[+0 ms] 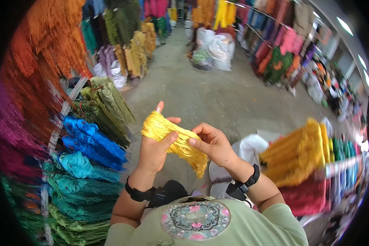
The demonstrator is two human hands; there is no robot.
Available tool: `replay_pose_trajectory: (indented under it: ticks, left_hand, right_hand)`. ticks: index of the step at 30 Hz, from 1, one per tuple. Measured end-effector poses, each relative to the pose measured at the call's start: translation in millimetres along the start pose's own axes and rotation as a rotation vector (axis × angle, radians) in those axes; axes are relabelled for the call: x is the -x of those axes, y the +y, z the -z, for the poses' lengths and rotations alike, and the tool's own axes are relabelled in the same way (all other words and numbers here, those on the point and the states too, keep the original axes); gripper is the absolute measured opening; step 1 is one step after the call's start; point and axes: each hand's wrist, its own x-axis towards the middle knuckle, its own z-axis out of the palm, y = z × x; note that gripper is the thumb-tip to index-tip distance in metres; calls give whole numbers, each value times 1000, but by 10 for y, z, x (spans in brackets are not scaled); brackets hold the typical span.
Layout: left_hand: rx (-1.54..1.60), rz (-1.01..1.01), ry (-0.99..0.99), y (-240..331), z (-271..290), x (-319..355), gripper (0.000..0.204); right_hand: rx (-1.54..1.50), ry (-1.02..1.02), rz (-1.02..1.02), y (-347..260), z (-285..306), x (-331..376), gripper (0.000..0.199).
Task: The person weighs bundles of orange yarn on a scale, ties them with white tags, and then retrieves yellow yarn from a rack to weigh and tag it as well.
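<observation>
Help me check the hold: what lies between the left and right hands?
A yellow yarn hank lies between the left hand and the right hand, touching both, in the head view.

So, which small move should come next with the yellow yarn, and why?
Perhaps slide the right hand toward the lower end of the yellow skein and gather it: that end hangs free, while the left hand supports the upper part.

yellow yarn skein (180, 146) in left fingers (168, 140), right fingers (200, 144); blue skeins (92, 141) at left
</observation>
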Motion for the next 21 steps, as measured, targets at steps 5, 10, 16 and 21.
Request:
replay_pose_trajectory:
  ticks: [5, 10, 16, 21]
  left_hand:
    - [-176, -76, 146, -135, 586, -1377, 81]
    - [-60, -75, 101, -278, 1148, -2891, 76]
    - [-8, -13, 51, -412, 1735, -4662, 61]
    - [311, -81, 95, -462, 2443, -5800, 57]
  right_hand:
    - [-20, -54, 16, 76, 580, -1636, 11]
    - [-18, 8, 34, 218, 1153, -3075, 9]
    - [23, 11, -6, 287, 1911, -4694, 13]
    - [236, -242, -43, 823, 2191, -6330, 27]
